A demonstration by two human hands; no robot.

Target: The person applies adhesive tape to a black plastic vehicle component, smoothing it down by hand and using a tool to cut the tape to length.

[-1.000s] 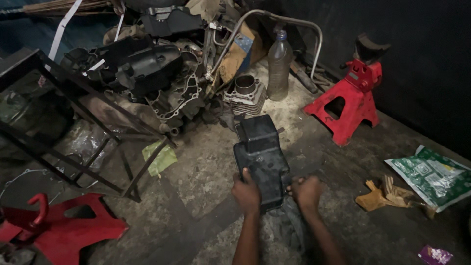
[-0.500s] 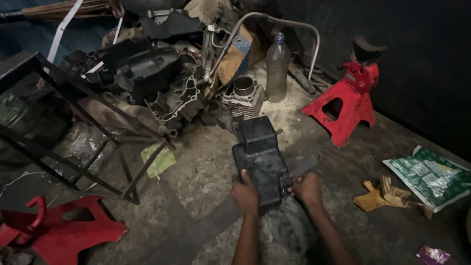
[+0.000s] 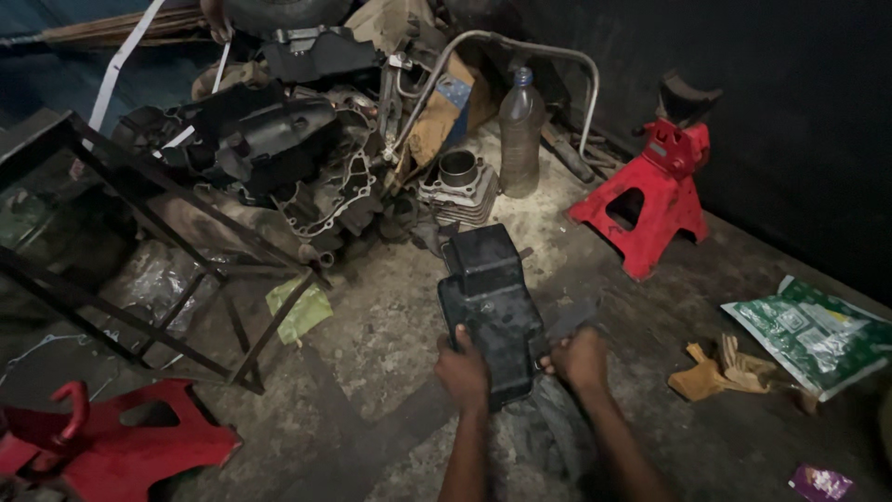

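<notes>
A black boxy plastic housing (image 3: 492, 302) rests on the concrete floor in front of me, tilted up at its far end. My left hand (image 3: 462, 370) grips its near left edge. My right hand (image 3: 578, 356) is closed around a thin flat dark tool (image 3: 569, 321) whose tip lies against the housing's right side. A dark rag (image 3: 548, 437) lies under my forearms.
A dismantled engine (image 3: 279, 158), a finned cylinder (image 3: 460, 186) and a plastic bottle (image 3: 520, 130) stand behind. Red jack stands sit at the right (image 3: 655, 200) and near left (image 3: 121, 442). A black metal frame (image 3: 139, 251) is at left; a green packet (image 3: 818, 335) and tan gloves (image 3: 720, 367) lie at right.
My right hand has lifted off the housing's near edge and now holds the flat tool against its right side. The housing and left hand have barely shifted.
</notes>
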